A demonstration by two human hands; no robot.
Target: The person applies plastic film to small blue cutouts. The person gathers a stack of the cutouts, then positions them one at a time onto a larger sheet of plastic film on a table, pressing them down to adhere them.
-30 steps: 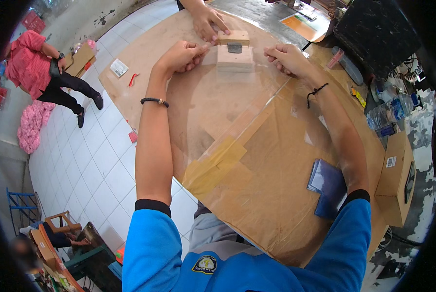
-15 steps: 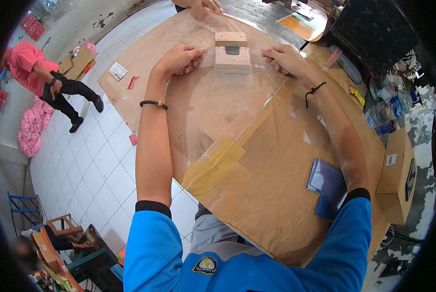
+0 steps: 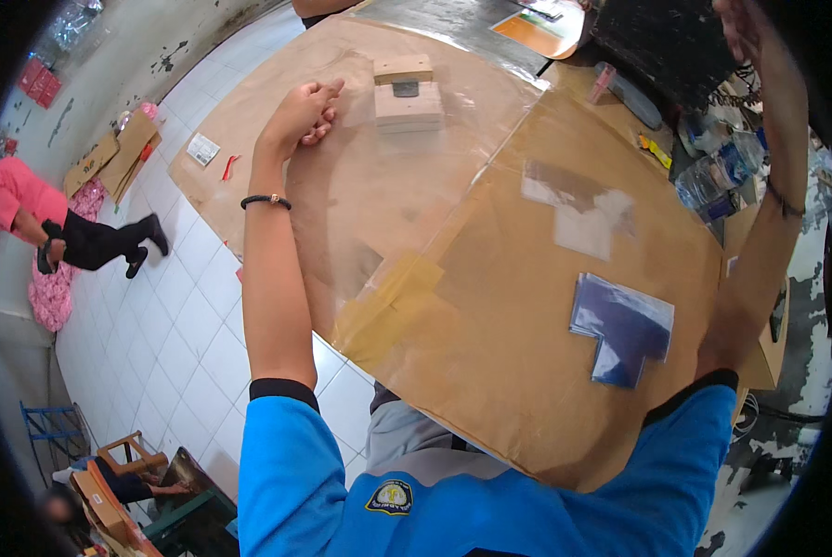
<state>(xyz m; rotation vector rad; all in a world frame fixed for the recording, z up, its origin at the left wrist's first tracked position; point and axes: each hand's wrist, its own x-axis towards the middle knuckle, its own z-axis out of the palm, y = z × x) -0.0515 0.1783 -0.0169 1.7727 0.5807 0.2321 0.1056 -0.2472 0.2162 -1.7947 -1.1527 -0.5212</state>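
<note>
A pale wooden block jig (image 3: 409,105) with a dark metal piece (image 3: 405,89) set in it sits toward the far side of the table. My left hand (image 3: 306,113) hovers left of the block, not touching it, its fingers loosely bent and apart with nothing visible in them. High at the right edge, my right hand (image 3: 739,32) is raised beyond the table, near a black box; its fingers are blurred. On the right half of the table lie a clear plastic sheet (image 3: 583,243) and, nearer me, a stack of bluish T-shaped plastic sheets (image 3: 625,325).
Brown paper and tape cover the table (image 3: 490,371). A black box (image 3: 662,56), plastic bottles (image 3: 721,172) and a yellow tool (image 3: 656,150) stand along the right. A red strip (image 3: 229,167) lies at far left. Another person in pink (image 3: 31,195) is on the tiled floor.
My right hand has swung from beside the block up to the far right. My left hand has loosened its pinch. The clear sheet on the right is uncovered; the person across has drawn their hand back.
</note>
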